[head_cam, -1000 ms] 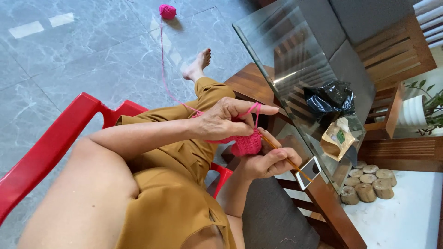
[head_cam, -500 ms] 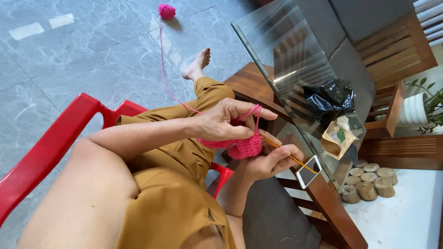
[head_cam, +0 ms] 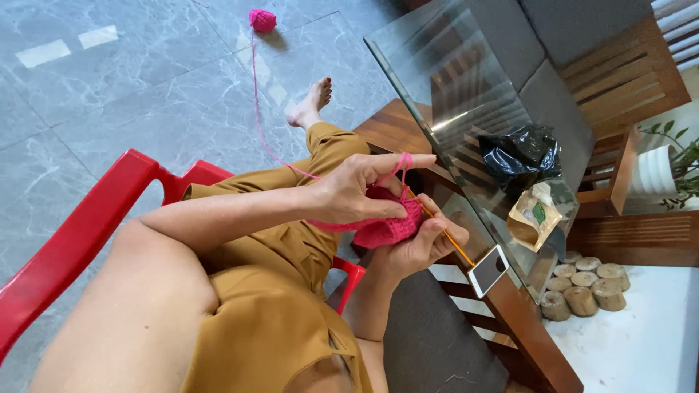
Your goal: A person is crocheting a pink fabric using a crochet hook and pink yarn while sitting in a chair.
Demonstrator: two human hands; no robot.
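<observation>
Red plastic chair (head_cam: 87, 233) seats the person on the grey tiled floor beside a glass-topped wooden table (head_cam: 466, 94). Both hands meet above the lap: the left hand (head_cam: 357, 193) pinches the pink crochet piece (head_cam: 389, 225) with yarn looped over its forefinger, while the right hand (head_cam: 419, 244) closes its fingers around the crochet hook (head_cam: 451, 244). The pink yarn ball (head_cam: 262, 20) lies well apart on the floor.

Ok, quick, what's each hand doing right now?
Left hand: closed on the pink crochet piece, yarn looped over its forefinger.
Right hand: closed on the hook, also touching the piece.
</observation>
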